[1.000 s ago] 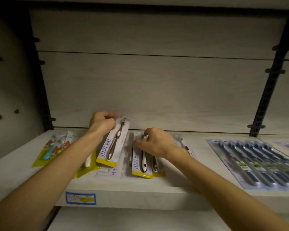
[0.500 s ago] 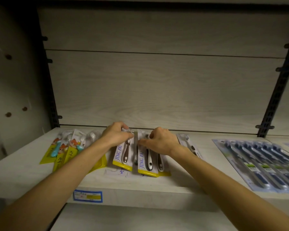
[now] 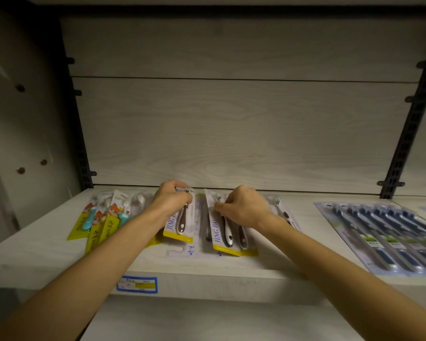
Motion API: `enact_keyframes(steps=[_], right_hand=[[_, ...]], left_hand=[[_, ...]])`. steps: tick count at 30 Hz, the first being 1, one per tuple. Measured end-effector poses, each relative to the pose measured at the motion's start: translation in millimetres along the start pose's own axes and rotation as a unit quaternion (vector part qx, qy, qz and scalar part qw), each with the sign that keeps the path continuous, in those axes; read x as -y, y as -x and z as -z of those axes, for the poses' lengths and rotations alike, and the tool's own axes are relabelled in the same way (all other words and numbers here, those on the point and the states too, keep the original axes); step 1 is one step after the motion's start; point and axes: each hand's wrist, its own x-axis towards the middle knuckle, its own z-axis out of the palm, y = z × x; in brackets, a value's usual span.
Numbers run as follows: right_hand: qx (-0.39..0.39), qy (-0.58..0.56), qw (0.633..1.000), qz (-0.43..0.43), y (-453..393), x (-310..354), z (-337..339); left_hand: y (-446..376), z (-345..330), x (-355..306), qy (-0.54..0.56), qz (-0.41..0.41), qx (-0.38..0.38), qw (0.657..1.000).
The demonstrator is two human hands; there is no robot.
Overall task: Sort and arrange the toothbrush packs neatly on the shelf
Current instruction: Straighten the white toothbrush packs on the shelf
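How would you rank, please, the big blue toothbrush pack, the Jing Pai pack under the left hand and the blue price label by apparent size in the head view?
1. Blue toothbrush pack, clearly largest.
2. Jing Pai pack, partly covered by the left hand.
3. Price label, smallest, though nearest the camera.

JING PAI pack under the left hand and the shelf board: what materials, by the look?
JING PAI pack: looks like printed card, white with a yellow foot, under a clear plastic blister; glossy highlights run along the brush handle. Shelf board: likely laminate over board, matt, pale printed wood grain; real wood cannot be ruled out.
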Motion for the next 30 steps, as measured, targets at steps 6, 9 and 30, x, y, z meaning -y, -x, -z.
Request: enact_keyframes(steps=[6, 9, 30], right_hand=[[-0.052, 0.127, 0.990, 0.021, 10.3, -11.4, 13.7], [-0.061, 0.112, 0.992, 0.006, 11.9, -24.3, 22.2], [-0.237, 0.024, 0.971, -0.026, -9.2, -64.3, 61.8]], left_hand=[[10.0, -17.6, -6.2, 0.035, -0.004, 0.030, 0.999], [13.8, -28.3, -9.9, 0.042, -0.003, 0.045, 0.998], [15.5, -41.1, -25.8, 0.074, -0.022, 0.022, 0.997]])
